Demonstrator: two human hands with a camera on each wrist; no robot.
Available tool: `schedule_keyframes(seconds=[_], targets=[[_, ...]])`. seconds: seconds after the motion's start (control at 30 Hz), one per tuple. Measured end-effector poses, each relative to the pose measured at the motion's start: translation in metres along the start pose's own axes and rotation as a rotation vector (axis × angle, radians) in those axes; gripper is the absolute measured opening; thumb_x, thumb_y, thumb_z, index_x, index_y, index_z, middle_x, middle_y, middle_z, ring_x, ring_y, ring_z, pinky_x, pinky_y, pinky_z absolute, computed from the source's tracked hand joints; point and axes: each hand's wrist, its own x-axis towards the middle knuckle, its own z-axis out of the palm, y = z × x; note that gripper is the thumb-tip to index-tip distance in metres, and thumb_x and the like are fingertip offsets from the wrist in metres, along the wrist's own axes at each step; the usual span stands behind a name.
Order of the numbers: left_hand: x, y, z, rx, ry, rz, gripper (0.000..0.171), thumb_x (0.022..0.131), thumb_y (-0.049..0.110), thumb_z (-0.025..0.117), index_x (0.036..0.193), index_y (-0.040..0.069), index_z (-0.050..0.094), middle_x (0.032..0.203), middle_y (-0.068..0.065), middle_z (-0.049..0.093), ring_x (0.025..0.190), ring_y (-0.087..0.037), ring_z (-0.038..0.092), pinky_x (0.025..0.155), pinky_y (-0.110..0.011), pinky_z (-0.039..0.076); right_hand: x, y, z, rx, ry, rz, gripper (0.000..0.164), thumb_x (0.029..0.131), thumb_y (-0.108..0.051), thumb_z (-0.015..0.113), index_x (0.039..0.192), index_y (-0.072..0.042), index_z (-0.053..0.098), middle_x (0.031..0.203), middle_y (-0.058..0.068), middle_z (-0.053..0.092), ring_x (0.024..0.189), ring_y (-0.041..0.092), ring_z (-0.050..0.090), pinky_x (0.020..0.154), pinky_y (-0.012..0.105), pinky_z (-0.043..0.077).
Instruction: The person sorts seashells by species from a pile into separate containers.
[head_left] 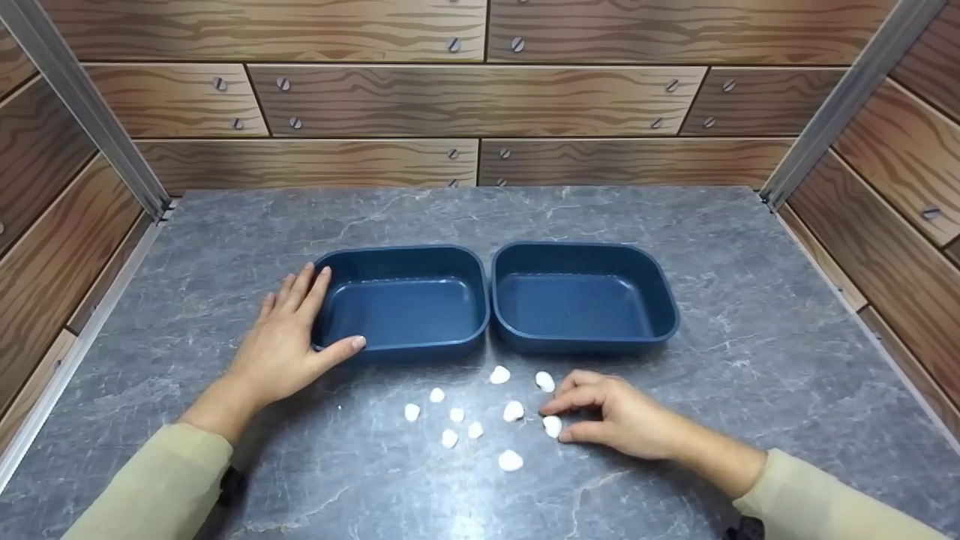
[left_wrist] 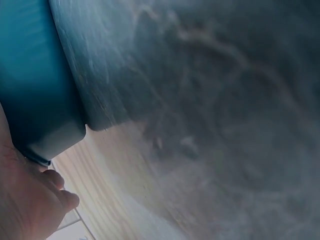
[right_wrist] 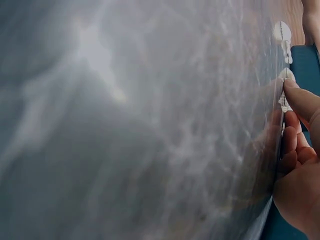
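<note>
My left hand (head_left: pixel 281 345) lies over the left end of a dark blue rectangular bin (head_left: pixel 409 346). Its fingers stretch along the outer left side, and the thumb rests on the front rim. In the left wrist view, part of that hand (left_wrist: pixel 30 197) shows beside the bin's wall (left_wrist: pixel 37 75). My right hand (head_left: pixel 622 416) is low over the table, thumb and index finger apart around a small white shell-like piece (head_left: pixel 552 427). The thumb seems to touch it. Another white piece (head_left: pixel 544 382) lies just beyond the fingers. The right wrist view shows this hand (right_wrist: pixel 300 165) at the edge.
A second blue bin (head_left: pixel 585 345) stands right beside the first. Several more white pieces, such as one white piece (head_left: pixel 511 460) nearest me, lie scattered on the grey marbled table (head_left: pixel 360 480). Wood-patterned panels (head_left: pixel 480 101) and metal posts (head_left: pixel 90 105) enclose the table.
</note>
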Motion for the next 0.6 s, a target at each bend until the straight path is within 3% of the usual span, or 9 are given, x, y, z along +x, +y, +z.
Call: schedule_keyframes(seconds=[0.4, 0.6], targets=[[0.0008, 0.0000, 0.0010, -0.004, -0.001, 0.008, 0.111, 0.094, 0.080, 0.056, 0.172, 0.016, 0.009, 0.178, -0.015, 0.003, 0.160, -0.047, 0.007, 0.126, -0.068, 0.010, -0.0005, 0.0014, 0.0019, -0.038, 0.007, -0.030, 0.022, 0.093, -0.029, 0.083, 0.115, -0.027, 0.081, 0.114, -0.012, 0.069, 0.110, 0.012, 0.064, 0.100, 0.031, 0.051], [0.0005, -0.0006, 0.0008, -0.017, 0.002, 0.009, 0.112, 0.094, 0.082, 0.054, 0.172, 0.015, 0.010, 0.177, -0.017, 0.005, 0.160, -0.047, 0.007, 0.126, -0.068, 0.010, 0.0013, 0.0015, 0.0029, 0.007, 0.029, -0.044, 0.016, 0.092, -0.028, 0.085, 0.106, -0.024, 0.079, 0.111, -0.010, 0.071, 0.107, 0.014, 0.066, 0.097, 0.028, 0.052]])
